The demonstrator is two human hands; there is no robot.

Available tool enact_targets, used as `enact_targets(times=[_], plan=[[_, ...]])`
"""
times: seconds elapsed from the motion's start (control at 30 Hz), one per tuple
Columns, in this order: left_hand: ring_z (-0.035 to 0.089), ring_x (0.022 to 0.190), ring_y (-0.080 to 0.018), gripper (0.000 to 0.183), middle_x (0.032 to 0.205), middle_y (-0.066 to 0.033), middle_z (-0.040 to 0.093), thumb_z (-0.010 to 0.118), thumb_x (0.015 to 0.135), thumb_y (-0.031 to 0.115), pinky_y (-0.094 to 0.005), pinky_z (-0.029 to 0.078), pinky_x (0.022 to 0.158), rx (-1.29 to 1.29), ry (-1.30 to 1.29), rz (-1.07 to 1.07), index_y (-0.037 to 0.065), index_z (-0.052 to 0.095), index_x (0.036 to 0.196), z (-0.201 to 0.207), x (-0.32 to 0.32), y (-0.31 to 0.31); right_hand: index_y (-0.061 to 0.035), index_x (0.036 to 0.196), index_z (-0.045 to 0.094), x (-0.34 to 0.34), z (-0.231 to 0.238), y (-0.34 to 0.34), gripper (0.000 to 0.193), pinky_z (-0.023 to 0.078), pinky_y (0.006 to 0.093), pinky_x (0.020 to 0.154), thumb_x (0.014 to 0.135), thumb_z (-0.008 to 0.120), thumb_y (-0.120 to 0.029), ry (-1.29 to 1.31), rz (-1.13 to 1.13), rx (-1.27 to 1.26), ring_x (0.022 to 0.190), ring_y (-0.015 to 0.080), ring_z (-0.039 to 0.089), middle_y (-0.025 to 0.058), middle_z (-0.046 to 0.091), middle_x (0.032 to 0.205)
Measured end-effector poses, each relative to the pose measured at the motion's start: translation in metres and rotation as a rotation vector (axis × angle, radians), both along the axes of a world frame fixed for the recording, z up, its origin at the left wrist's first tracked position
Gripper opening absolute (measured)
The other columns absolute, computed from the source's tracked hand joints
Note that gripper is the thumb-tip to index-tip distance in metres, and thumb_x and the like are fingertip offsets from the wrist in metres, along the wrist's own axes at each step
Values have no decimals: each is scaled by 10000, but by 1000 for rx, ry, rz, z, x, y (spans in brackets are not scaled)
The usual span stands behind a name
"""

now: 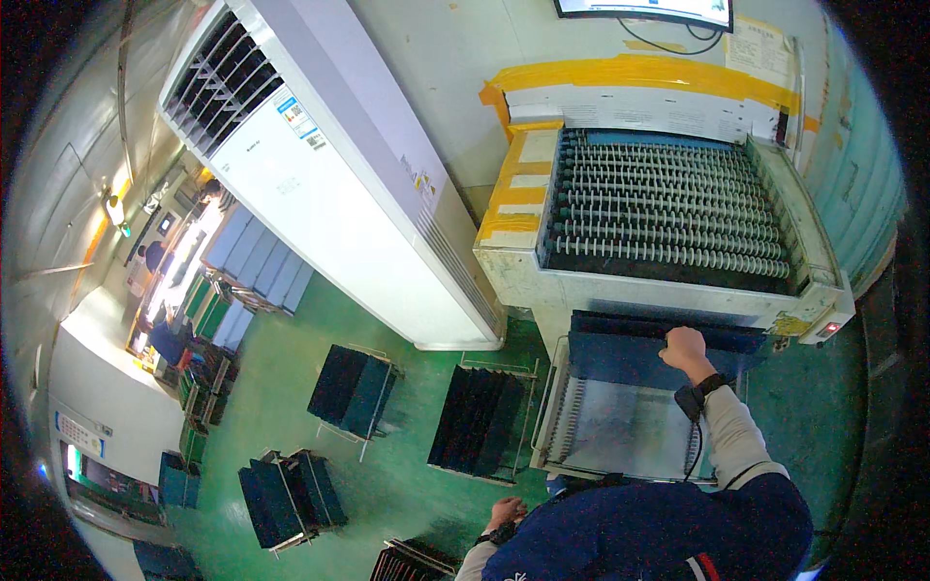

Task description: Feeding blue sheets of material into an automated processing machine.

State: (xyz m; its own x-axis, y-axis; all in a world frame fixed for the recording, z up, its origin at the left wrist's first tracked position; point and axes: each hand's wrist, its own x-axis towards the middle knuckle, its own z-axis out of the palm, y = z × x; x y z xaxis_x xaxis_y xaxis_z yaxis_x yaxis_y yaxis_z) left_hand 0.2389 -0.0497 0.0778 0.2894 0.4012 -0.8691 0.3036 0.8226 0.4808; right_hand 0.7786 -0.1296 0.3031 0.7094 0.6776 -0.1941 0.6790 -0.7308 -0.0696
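My right hand [685, 351] is closed at the upper edge of a dark blue panel [615, 360], its fingertips partly hidden. That panel stands with other dark panels at the far end of a metal slotted rack [552, 426] in front of me. Pale sheeting shows through the rack's nearer part. My left hand [507, 510] hangs low beside my body with its fingers curled, and nothing shows in it. The nearest thing to it is another rack of dark panels [477, 421] on the floor.
Beyond my rack stands a machine [668, 213] with rows of white rollers. To its left rises a tall white air conditioner [339, 194]. More panel racks [354, 390] stand on the green floor [407, 523]. People [172, 339] work at a lit bench far left.
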Motion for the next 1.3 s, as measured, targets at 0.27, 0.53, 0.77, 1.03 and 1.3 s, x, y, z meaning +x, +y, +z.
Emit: enact_targets(times=[0.27,0.53,0.77,1.03,1.3], plan=[[486,524,-169,244,665,-79,510,543,851,83,-289,370,415,-29,-42,-8,-37,501,1059,-12,-4,0,-70,792,687,0,2,-1,297,504,405,732,645,695,-328,4,-1,2,824,310,628,142,656,831],[482,521,-166,278,665,-74,510,535,857,71,-290,360,417,-30,-3,52,-41,478,1104,20,12,-5,-68,775,685,2,2,-3,284,505,409,725,645,689,-321,8,-2,-1,817,313,629,142,655,829],[486,526,-173,302,682,-79,516,536,859,77,-292,367,419,-33,-7,78,-33,463,1130,-5,3,-9,-67,770,683,1,1,-2,279,504,409,721,643,685,-315,3,12,10,812,312,629,139,655,818],[522,545,-191,271,767,-133,580,541,857,91,-303,426,447,-25,12,25,-16,474,1097,-10,2,-10,-67,756,683,4,-5,-6,275,501,406,725,635,684,-314,0,8,28,808,313,628,141,653,815],[545,567,-204,226,804,-148,606,555,855,93,-320,459,480,18,48,-38,-25,505,1041,3,5,-11,-62,762,683,1,2,-7,260,501,407,731,641,674,-292,8,11,27,816,319,626,146,653,820]])
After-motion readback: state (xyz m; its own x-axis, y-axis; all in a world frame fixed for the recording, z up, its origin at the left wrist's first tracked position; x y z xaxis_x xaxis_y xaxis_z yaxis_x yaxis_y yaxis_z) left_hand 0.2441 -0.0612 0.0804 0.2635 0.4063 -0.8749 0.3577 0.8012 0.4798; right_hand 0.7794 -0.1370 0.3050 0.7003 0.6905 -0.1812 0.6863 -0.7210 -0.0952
